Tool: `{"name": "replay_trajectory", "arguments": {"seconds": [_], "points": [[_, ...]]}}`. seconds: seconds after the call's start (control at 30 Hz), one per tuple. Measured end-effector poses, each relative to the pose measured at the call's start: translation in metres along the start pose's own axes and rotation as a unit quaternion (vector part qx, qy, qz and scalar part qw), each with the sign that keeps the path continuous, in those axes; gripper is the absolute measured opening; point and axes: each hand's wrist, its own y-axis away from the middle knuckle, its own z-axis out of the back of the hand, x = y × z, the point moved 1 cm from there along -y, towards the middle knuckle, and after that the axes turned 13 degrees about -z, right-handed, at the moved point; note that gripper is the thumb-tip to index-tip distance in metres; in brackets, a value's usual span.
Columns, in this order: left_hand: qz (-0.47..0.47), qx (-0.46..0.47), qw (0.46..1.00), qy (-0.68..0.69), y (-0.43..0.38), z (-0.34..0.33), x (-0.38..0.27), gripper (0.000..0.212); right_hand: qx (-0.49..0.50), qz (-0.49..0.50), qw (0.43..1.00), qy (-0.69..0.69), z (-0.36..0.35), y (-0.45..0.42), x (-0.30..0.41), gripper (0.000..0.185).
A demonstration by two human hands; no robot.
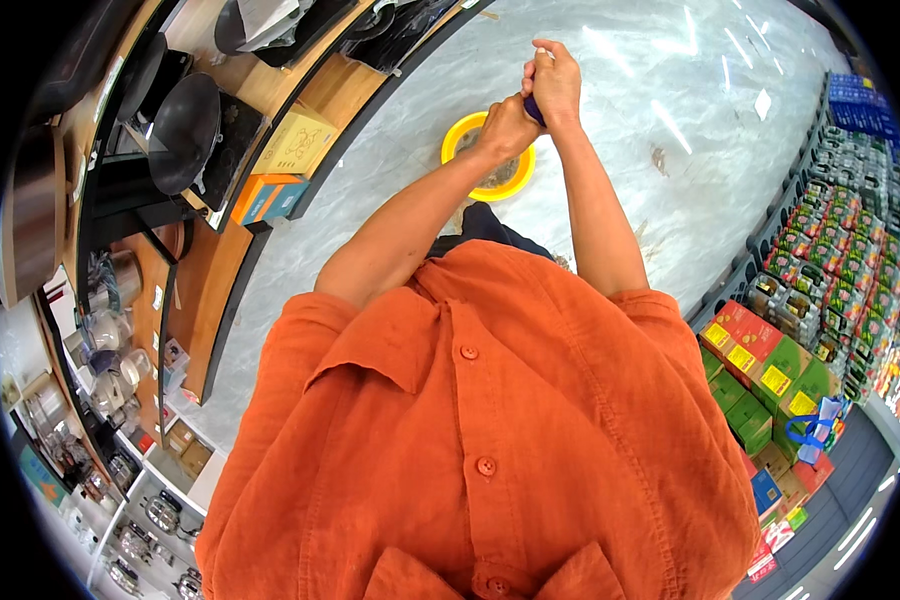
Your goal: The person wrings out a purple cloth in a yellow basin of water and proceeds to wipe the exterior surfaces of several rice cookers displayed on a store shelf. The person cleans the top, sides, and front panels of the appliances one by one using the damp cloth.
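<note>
A dark purple piece of what looks like cloth (534, 110) shows between my two hands, mostly hidden by the fingers. My left hand (508, 129) is closed around its near end. Just beyond and to the right, my right hand (558, 84) is curled on the same bundle, with its fingers bent over the far side. A round yellow basin (525, 174) stands on the floor beneath my left hand and forearm. Murky grey-brown water appears to be inside it, partly covered from view by my arm.
Wooden shelves (217, 300) on the left carry dark woks (185, 133), a yellowish carton (296, 142) and an orange-and-blue box (271, 199). Packed bottles (832, 247) and stacked cartons (769, 367) line the right. The glossy grey floor (645, 97) has brown smears.
</note>
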Motion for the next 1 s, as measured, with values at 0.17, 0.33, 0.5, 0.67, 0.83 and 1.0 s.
{"name": "replay_trajectory", "arguments": {"seconds": [0.17,0.33,0.5,0.67,0.83,1.0], "points": [[0.113,0.031,0.954,0.277,0.008,0.029,-0.003,0.045,0.034,-0.163,0.985,-0.036,0.027,-0.019,-0.017,0.054],[0.124,-0.009,0.839,0.530,0.022,0.071,0.004,0.037,0.236,-0.144,0.956,-0.100,0.031,0.020,0.005,0.078],[0.083,-0.052,0.859,0.503,0.044,0.108,0.000,0.040,0.340,-0.135,0.930,-0.038,-0.004,0.052,0.036,0.084],[0.104,-0.194,0.858,0.464,0.085,0.164,0.012,0.027,0.391,-0.102,0.910,0.091,-0.022,0.036,0.042,0.075],[0.136,-0.188,0.860,0.455,0.099,0.170,0.045,0.057,0.393,-0.094,0.905,0.136,-0.048,0.025,0.043,0.055],[0.052,-0.150,0.779,0.606,0.121,0.165,0.031,0.043,0.474,-0.085,0.861,0.164,-0.097,0.036,0.041,0.032]]}}
